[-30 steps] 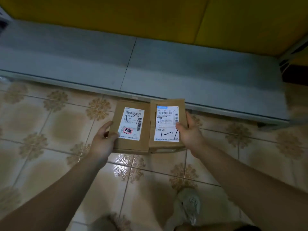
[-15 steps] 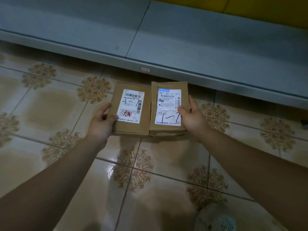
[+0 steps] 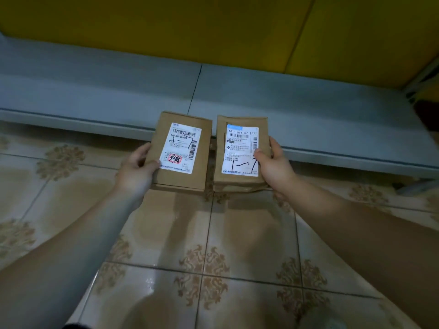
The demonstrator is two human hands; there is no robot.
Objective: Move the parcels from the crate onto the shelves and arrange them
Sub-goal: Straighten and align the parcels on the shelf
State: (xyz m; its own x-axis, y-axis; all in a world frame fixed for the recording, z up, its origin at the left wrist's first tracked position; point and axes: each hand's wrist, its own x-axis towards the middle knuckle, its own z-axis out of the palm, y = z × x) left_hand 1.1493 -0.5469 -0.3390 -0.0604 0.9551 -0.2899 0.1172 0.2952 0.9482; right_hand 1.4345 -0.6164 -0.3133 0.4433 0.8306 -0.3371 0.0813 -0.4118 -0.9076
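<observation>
glossy patterned floor tiles (image 3: 213,245) fill the lower part of the head view. beyond them runs a low grey shelf (image 3: 308,108) backed by a yellow panel (image 3: 166,27). the stretch of shelf i can see carries no parcel yet.

i have two brown parcels out in front of me, side by side with a narrow gap between them, white labels facing up. my left hand (image 3: 136,170) grips the left parcel (image 3: 181,150), thumb pressed on top near the label's lower corner and fingers curled round the outer edge. my right hand (image 3: 275,166) holds the right parcel (image 3: 241,150) the same way, thumb on its label and fingers wrapped round the far side.

both parcels hang above the tiles, their far ends just at the shelf's front lip, and neither looks set down. i judge these two are out of the crate and on their way, with placing and lining them up left to do. the crate is out of view, so i cannot tell how many parcels remain.
</observation>
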